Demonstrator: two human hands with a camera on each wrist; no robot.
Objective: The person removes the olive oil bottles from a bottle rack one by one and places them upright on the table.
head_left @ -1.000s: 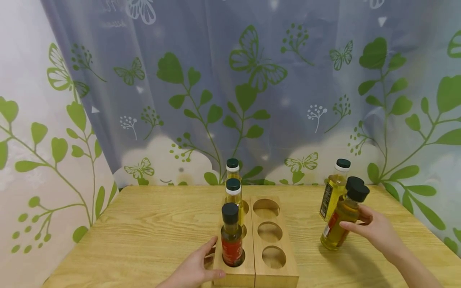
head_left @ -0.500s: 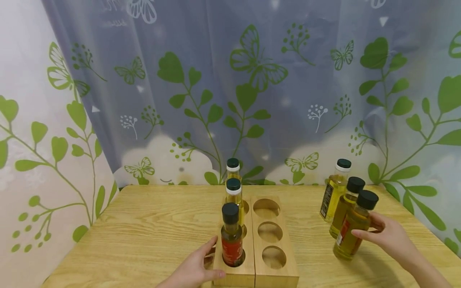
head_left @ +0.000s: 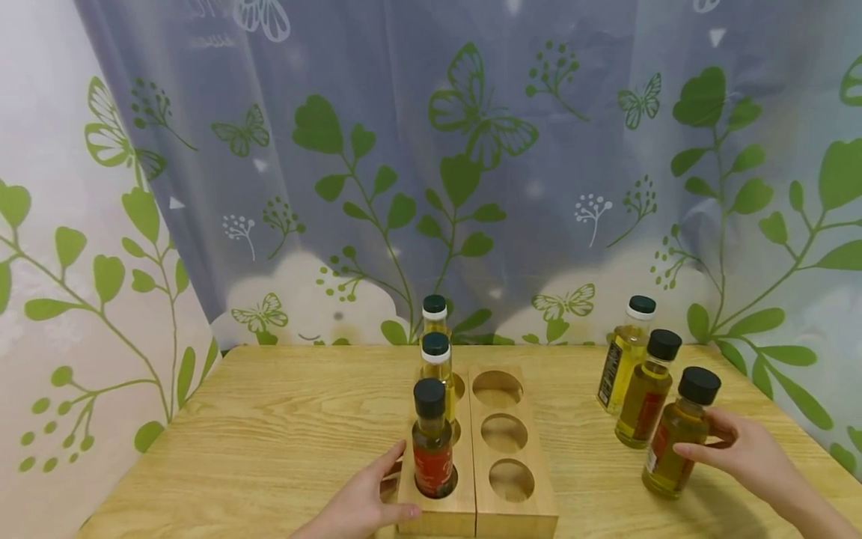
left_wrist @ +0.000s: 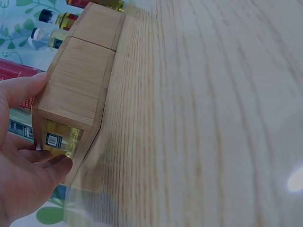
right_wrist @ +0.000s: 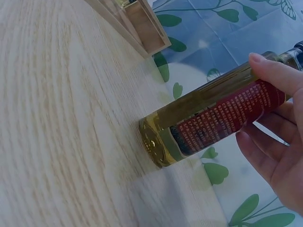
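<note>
My right hand [head_left: 747, 449] grips an oil bottle [head_left: 673, 457] with a black cap and red label, thumb on one side and fingers on the other. It stands nearly upright at the table's right; whether its base touches the tabletop I cannot tell. My left hand [head_left: 364, 498] holds the near left corner of a wooden bottle rack [head_left: 441, 522], thumb at the front and fingers along the side. In this rack's near hole stands a dark bottle [head_left: 433, 468] with a red label. Behind it are two yellow oil bottles with green caps, the nearer one [head_left: 436, 363] partly hiding the other [head_left: 434, 311].
A second rack block [head_left: 515, 524] with round holes [head_left: 512, 479] adjoins the first on its right. Beyond the held bottle stand a black-capped oil bottle [head_left: 646, 404] and a green-capped one [head_left: 622, 367]. A patterned curtain [head_left: 539, 187] hangs behind the table [head_left: 303, 397].
My right hand has carried its bottle rightward and nearer to me, away from the other black-capped bottle, which now shows fully. The bottle has become more upright. My left hand stays put.
</note>
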